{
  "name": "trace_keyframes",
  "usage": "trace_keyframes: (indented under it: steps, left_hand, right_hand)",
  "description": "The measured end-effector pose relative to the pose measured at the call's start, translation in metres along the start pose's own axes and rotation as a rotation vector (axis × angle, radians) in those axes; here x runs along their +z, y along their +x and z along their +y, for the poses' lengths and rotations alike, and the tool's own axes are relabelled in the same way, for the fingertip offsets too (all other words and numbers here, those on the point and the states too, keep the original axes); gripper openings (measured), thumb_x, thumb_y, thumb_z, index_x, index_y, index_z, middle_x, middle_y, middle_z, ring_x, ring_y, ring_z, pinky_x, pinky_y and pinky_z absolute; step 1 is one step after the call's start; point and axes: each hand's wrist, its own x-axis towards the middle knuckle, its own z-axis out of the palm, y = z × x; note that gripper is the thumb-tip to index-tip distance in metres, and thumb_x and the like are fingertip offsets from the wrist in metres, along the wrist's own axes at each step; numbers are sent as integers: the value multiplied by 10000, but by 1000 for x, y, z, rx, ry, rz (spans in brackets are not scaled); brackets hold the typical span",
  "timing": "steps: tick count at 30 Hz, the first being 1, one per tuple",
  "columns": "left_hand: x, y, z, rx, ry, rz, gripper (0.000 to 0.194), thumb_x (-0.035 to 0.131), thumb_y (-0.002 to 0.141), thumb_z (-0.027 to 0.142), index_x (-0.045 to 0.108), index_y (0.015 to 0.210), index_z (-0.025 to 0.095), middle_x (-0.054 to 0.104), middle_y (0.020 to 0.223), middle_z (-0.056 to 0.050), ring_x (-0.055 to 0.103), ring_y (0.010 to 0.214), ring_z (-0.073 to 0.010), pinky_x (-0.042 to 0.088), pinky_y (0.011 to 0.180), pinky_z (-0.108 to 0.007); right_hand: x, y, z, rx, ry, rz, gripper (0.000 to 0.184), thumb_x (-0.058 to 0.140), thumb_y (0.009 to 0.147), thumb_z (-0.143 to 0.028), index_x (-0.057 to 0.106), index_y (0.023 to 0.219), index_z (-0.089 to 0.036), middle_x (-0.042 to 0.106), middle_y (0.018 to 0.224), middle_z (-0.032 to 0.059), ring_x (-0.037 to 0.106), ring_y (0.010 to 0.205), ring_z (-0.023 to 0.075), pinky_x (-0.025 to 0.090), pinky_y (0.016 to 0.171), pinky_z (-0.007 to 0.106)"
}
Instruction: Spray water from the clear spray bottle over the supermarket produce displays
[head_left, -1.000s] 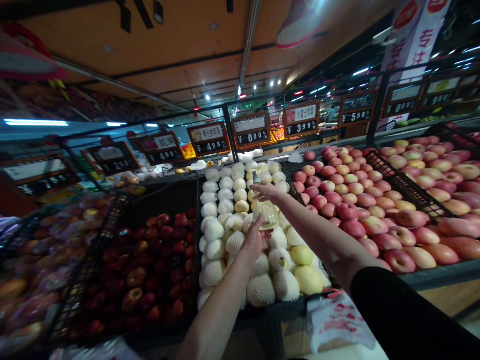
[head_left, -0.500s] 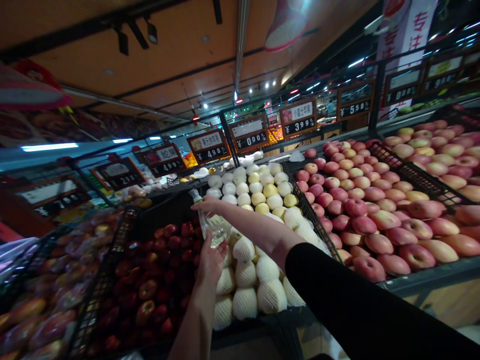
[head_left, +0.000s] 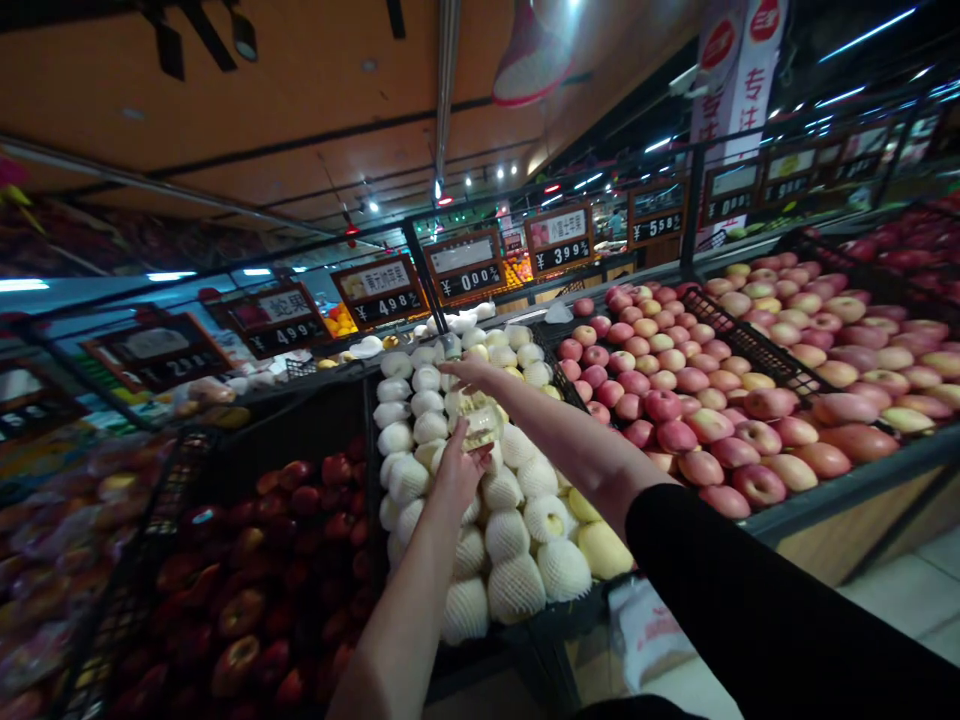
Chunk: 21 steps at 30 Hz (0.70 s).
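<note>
A clear plastic bottle (head_left: pixel 480 422) is held tilted over the display, its neck and cap (head_left: pixel 451 346) pointing away from me. My left hand (head_left: pixel 461 468) closes around the bottle's base from below. Up near the neck, my right hand (head_left: pixel 471 372) is closed on the bottle, its forearm crossing in from the right; part of its fingers is hidden. Beneath both hands are pale yellow fruits (head_left: pixel 604 550), many wrapped in white foam nets (head_left: pixel 517 588), stacked in rows.
Dark red apples (head_left: pixel 247 610) fill the bin at left, and pink apples (head_left: pixel 679 437) the one at right. Black crate walls (head_left: pixel 750 335) divide the fruit. Price signs (head_left: pixel 382 290) hang from a rail behind. A white bag (head_left: pixel 646 630) is low at the front.
My view has turned right, so the signs and bins shift left. Both hands, still on the bottle, have moved right from the dark apples' edge to over the foam-wrapped fruit.
</note>
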Motion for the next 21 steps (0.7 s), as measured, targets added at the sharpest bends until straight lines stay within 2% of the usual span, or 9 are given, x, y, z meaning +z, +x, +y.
trace_keyframes:
  steps: [6, 9, 11, 13, 16, 18, 21]
  left_hand:
    - [41, 5, -52, -149, 39, -142, 378, 759, 900, 501, 713, 1072, 168, 755, 926, -57, 657, 745, -148, 475, 670, -246]
    - [47, 0, -78, -196, 57, -206, 481, 844, 791, 550, 727, 1036, 153, 750, 918, -68, 638, 746, -167, 451, 683, -275]
    - [45, -6, -93, -199, 61, -229, 558, 900, 699, 576, 731, 1024, 156, 749, 929, -68, 631, 763, -178, 442, 689, -286]
    - [36, -17, -104, -180, 55, -220, 639, 937, 629, 593, 727, 1063, 174, 753, 957, -63, 632, 793, -184, 431, 684, -282]
    - [11, -41, -115, -160, 42, -156, 748, 964, 578, 603, 706, 1153, 201, 756, 988, -58, 637, 813, -179, 432, 668, -269]
    - [-11, -60, -119, -144, 30, -92, 774, 963, 581, 609, 696, 1194, 219, 761, 1053, -64, 652, 852, -180, 457, 678, -265]
    - [-49, -92, -120, -94, 26, 44, 768, 954, 608, 605, 694, 1247, 268, 757, 1237, -71, 684, 982, -211, 502, 723, -276]
  right_hand:
    - [-76, -36, 36, 35, 4, 185, 232, 695, 985, -332, 590, 1121, -175, 709, 1086, 60, 677, 637, 109, 467, 546, 204]
    - [-97, -55, 59, 48, 21, 239, 239, 692, 976, -324, 581, 1131, -181, 708, 1091, 68, 677, 636, 114, 457, 536, 205]
    - [-102, -68, 73, 46, 35, 254, 253, 694, 966, -342, 579, 1133, -190, 711, 1082, 73, 687, 666, 130, 473, 545, 210]
    - [-98, -81, 85, 36, 47, 250, 258, 688, 961, -361, 575, 1130, -204, 711, 1075, 70, 696, 709, 143, 487, 564, 214]
    - [-76, -99, 99, 22, 59, 185, 252, 679, 947, -366, 572, 1118, -215, 704, 1052, 53, 698, 744, 153, 495, 586, 222]
    - [-50, -108, 107, 11, 69, 107, 258, 690, 926, -367, 579, 1105, -218, 697, 1019, 35, 695, 754, 159, 502, 599, 231]
    - [0, -118, 116, -11, 86, -25, 288, 736, 874, -363, 604, 1093, -229, 690, 960, 7, 686, 789, 177, 512, 624, 248]
